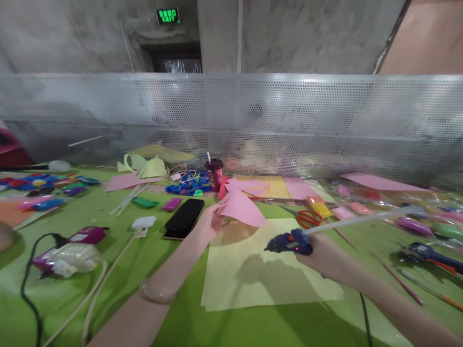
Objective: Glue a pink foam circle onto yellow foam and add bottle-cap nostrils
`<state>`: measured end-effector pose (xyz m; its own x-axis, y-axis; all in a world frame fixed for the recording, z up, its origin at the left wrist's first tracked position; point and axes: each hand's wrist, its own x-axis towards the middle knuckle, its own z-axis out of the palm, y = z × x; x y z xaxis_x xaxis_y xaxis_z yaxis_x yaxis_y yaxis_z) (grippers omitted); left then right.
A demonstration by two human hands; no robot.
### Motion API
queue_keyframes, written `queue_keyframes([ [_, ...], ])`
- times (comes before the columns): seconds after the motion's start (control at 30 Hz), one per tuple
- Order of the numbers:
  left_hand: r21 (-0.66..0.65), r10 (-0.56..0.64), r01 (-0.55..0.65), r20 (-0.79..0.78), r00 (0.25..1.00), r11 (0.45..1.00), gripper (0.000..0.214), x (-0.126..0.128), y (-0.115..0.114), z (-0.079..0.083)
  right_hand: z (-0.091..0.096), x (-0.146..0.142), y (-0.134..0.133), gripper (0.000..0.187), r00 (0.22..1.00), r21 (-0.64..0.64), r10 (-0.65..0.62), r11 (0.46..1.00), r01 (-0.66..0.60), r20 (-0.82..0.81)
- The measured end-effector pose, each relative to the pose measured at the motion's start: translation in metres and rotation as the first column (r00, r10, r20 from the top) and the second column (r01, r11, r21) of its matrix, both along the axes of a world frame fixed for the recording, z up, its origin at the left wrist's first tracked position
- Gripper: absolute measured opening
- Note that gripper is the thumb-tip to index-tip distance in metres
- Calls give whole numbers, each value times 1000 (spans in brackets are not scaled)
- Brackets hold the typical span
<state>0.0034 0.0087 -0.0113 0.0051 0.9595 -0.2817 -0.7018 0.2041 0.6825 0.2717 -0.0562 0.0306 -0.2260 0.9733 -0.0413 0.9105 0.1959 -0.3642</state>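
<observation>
At the far left, a maroon box (88, 234) on the green tabletop (173, 318), then a white charger (143, 222) and a black phone (184, 218). Just beside the phone, the left hand (216, 218), grasping the left edge of a curved pink paper (241, 208); exact placing of each finger hard to tell. To the right of that hand, the pink paper itself, bowed and raised over the far left part of the pale yellow sheets (231, 284), long axis running from the grip rightward and somewhat down to a free corner. Nearer to the left hand than to the right. Further right and lower in the view, past a small gap, the blue glue gun (291, 242), nozzle facing left and tilted slightly down, tip just below that free corner and seemingly apart from it. From the rear of the gun, a whitish glue stick (361, 219) trailing up to the right. Closed around the gun, the right hand (318, 253); pressure on any trigger impossible to tell. Beyond, red-handled scissors (309, 218); at the far right, a blue-and-orange tool (430, 255), well apart from both hands.
</observation>
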Motion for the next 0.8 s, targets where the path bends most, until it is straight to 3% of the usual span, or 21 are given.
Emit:
queue_keyframes([
  [0.3,13,5,-6,40,999,1000,35,-4,3,-5,-1,-15,29,16,999,-19,-42,999,42,-26],
  [0.5,-2,31,-31,76,997,1000,35,-6,4,-5,-8,-8,40,14,998,52,-26,998,23,58],
  [0.8,11,37,-38,86,996,999,33,-7,6,-8,-21,7,46,17,985,104,-111,990,98,134],
])
